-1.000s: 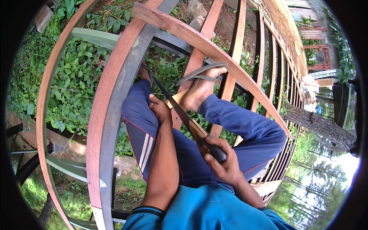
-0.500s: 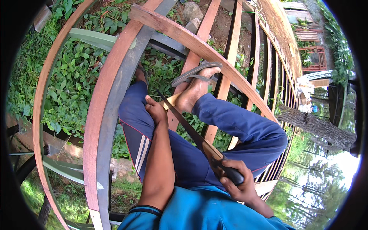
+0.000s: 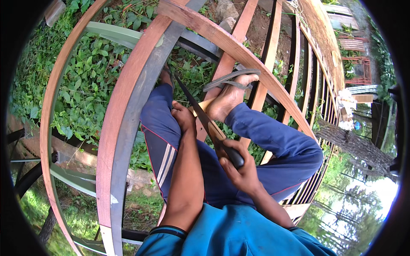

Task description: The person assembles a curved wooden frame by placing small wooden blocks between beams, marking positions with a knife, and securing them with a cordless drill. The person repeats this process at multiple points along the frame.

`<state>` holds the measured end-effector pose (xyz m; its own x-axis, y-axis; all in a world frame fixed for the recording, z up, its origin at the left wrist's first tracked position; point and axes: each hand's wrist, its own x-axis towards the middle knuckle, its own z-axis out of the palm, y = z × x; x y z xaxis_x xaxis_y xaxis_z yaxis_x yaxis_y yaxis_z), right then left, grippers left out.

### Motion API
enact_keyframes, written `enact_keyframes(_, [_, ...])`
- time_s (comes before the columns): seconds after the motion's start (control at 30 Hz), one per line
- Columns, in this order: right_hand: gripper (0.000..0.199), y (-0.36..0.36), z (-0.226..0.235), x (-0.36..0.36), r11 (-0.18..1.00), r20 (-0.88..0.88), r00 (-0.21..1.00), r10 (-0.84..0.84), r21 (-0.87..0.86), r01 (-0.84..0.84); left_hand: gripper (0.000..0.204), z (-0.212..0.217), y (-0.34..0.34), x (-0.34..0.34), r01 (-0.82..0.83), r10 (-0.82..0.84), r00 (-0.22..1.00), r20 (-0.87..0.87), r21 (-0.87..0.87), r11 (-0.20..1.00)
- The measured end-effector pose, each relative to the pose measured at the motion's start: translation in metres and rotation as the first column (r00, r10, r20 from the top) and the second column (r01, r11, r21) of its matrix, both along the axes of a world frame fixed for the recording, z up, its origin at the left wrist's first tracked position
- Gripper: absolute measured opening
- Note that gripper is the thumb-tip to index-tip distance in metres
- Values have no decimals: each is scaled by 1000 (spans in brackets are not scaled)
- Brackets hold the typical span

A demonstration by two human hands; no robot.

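My right hand (image 3: 244, 173) is wrapped round the dark handle of a handsaw (image 3: 197, 107). Its long blade slants up and to the left, across a short pale strip of wood (image 3: 206, 105). On the left of the blade, my left hand (image 3: 184, 117) is closed on the end of that strip. The sole of my sandalled foot (image 3: 225, 102) is at the strip's other end, on the right of the blade. How deep the teeth sit in the wood cannot be seen.
Long wooden slats (image 3: 262, 59) run over dark bars around me. A reddish plank (image 3: 114, 115) curves down the left side, and a slanting rail (image 3: 239, 49) crosses beyond my foot. Green plants (image 3: 81, 94) grow below; a tree trunk (image 3: 354, 143) stands at right.
The right hand has pushed the saw forward, up and to the left, so more blade reaches past the wood strip. The left hand keeps its hold. The whole view has shifted slightly.
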<state>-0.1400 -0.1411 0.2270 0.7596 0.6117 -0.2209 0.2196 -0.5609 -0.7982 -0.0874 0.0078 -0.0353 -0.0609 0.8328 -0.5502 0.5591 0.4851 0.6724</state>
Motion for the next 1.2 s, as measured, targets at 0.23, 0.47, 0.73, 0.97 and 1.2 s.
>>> enact_keyframes(0.23, [35,8,87,5,1000,-94,995,25,12,-24,71,6,3,-1,20,-24,991,132,28,999])
enact_keyframes(0.47, [38,1,-105,8,983,-30,994,-101,153,105,68,9,5,-5,97,-105,991,84,102,990])
enact_keyframes(0.73, [40,2,101,-11,994,-184,982,-29,96,48,66,11,7,0,17,-23,992,125,49,999])
enact_keyframes(0.97, [38,10,-69,18,998,-69,996,-50,23,52,68,9,5,-6,91,-102,985,137,82,992])
enact_keyframes(1.2, [42,10,-15,-6,1000,-113,993,-20,-1,20,71,11,11,-3,68,-78,988,130,76,995])
